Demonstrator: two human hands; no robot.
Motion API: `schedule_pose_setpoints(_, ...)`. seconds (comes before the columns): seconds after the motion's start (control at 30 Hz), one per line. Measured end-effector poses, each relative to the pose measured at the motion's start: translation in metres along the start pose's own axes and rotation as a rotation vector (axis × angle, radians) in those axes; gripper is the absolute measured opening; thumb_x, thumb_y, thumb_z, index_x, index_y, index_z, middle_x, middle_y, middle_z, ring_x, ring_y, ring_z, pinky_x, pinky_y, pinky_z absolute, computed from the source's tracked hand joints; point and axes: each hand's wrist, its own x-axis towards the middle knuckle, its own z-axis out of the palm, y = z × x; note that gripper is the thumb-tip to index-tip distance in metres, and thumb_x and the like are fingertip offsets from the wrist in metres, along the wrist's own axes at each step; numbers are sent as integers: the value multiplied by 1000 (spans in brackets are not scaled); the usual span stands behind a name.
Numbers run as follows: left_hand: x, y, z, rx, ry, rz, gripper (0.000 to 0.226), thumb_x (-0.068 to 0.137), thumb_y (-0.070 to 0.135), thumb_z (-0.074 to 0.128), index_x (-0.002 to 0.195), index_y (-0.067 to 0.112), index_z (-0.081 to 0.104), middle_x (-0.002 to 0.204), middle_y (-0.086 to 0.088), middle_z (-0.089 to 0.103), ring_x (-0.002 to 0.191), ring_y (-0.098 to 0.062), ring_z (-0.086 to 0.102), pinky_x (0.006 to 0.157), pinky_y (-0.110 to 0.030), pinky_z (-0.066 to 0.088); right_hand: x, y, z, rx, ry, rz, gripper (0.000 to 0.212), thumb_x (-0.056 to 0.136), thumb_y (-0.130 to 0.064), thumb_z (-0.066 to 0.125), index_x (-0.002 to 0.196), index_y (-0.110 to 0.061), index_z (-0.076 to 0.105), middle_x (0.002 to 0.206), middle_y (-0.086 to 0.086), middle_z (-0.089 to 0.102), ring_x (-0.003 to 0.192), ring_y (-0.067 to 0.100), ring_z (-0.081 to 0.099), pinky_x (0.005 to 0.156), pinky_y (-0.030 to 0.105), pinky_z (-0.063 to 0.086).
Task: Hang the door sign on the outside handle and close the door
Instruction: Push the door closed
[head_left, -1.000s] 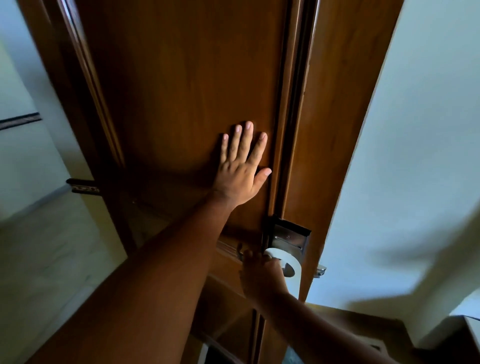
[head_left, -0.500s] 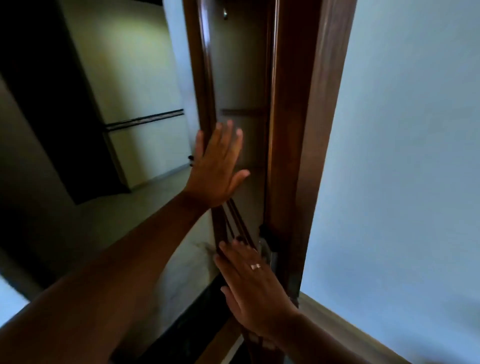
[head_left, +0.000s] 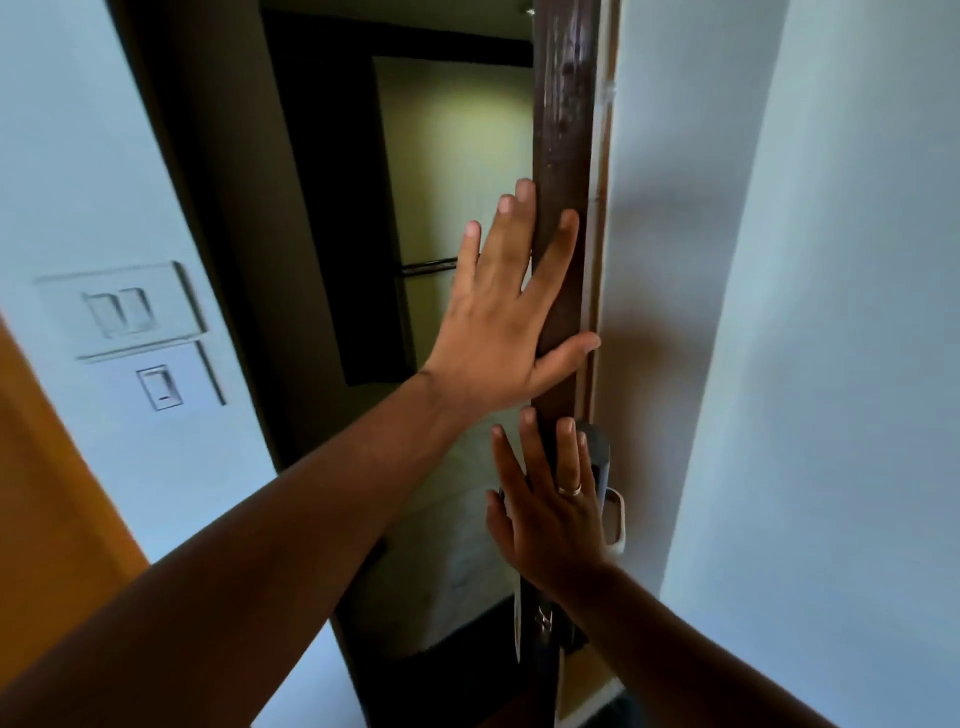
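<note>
Head view looks along the narrow edge of a dark brown wooden door (head_left: 562, 208), which stands open and is seen almost end-on, running from the top of the frame down to the bottom centre. The left hand (head_left: 506, 322) is spread flat against the door's edge, fingers (head_left: 511, 228) splayed and straight, the thumb reaching across the edge toward the pale wall behind; it grips nothing. Just below it, the right hand (head_left: 550, 514) lies open as well, fingers extended upward along the same edge, with a thin gold ring (head_left: 570, 490) on one finger. It too holds nothing.

A grey metal lock plate with handle (head_left: 597, 457) sits on the right face of the door, touching the right hand's outer fingers. A pale rounded loop (head_left: 615, 519), cream in colour, shows just right of the right hand, beside the handle and close to the wall; whether this is the door sign cannot be told, since most of it is hidden behind the hand and door. A thin pale strip (head_left: 517, 629) hangs on the left side of the door below the right wrist.

Beyond the door lies a dim corridor with greenish walls. On the white wall at left sit two white switch plates (head_left: 130, 332), well apart from both hands.
</note>
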Motion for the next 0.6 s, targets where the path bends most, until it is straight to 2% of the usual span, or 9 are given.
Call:
schedule_pose_setpoints(0.1,-14,-28,-6,48,1,-22,92,90,65,44,152,6,11,157,-35,9,148,-44,4,117,-64,8,9,-24,22,65,19,-26,77,88,-39,56,153,-21,19,164,7,4,149,36,4,119,50,10)
schedule_pose_setpoints(0.23,-34,-78,-11,108,-2,-17,92,90,63,42,153,5,7,156,-35,9,148,-42,2,118,-63,9,28,-54,51,112,-1,-106,72,88,-38,55,151,-21,26,164,6,6,149,33,4,119,49,4)
schedule_pose_setpoints(0.37,-50,-116,-18,133,0,-47,88,93,60,38,154,7,3,158,-31,3,149,-37,-2,119,-61,6,45,-86,68,211,-62,-172,77,86,-44,54,152,-25,21,164,3,3,150,31,5,119,52,1)
schedule_pose_setpoints(0.5,-75,-174,-18,243,18,-171,83,90,46,49,154,9,12,158,-31,11,149,-41,4,119,-60,8,78,-115,113,346,-123,-313,81,86,-44,53,153,-30,11,164,2,-4,150,28,6,119,53,4)
schedule_pose_setpoints(0.6,-85,-192,-17,345,45,-165,79,87,28,52,155,16,13,158,-30,14,148,-42,5,118,-61,8,91,-117,128,442,-96,-327,77,88,-37,54,153,-30,13,164,4,3,149,29,12,118,55,12)
